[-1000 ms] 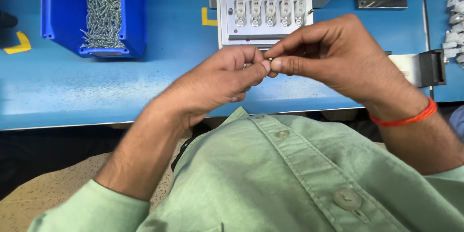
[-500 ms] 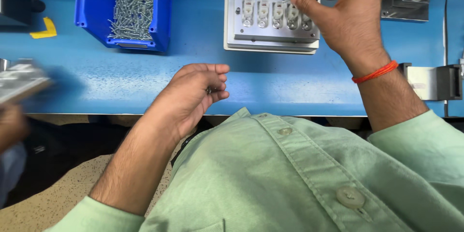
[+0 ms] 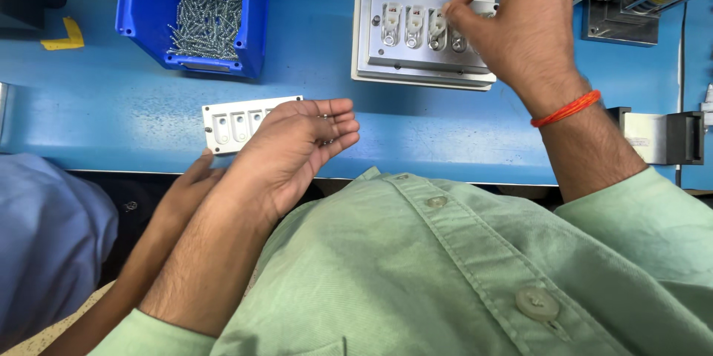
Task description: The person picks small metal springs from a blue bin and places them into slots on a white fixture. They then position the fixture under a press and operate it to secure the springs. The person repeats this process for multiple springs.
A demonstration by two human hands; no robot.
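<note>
Two hands work over a blue desk. The right hand reaches to a grey metal fixture plate at the far edge, thumb and forefinger pinched at one of the small white parts seated in its row of slots; the fingers hide what the grip holds, so whether it is closed on a part or a screw cannot be told. An orange thread band circles that wrist. The left hand rests palm up near the front edge, fingers loosely curled, cupping a few small screws that are hard to make out. Beside it lies a second white plate, partly covered by the hand, with a co-worker's hand at its near edge. Farther back, a blue bin of screws is cut off by the frame's top.
</note>
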